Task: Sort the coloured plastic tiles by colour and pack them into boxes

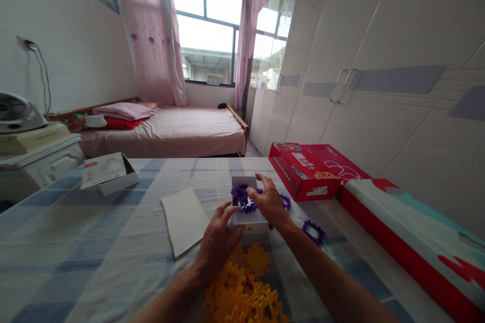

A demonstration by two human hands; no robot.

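A small white box (248,219) sits on the checked tablecloth (94,242) with purple interlocking pieces (239,195) inside it. My left hand (217,239) rests against the box's near left side, fingers curled on its edge. Over the box, my right hand (270,201) has its fingers bent round purple pieces at the box's top. One more purple piece (312,231) lies on the cloth to the right. A heap of yellow interlocking pieces (246,287) lies just in front of the box, between my forearms.
A white lid or card (185,219) lies left of the box. An open white carton (108,172) stands at the far left. Red boxes (310,169) and a long red-and-white box (413,242) line the right edge by a wardrobe. A bed (170,131) stands beyond the table.
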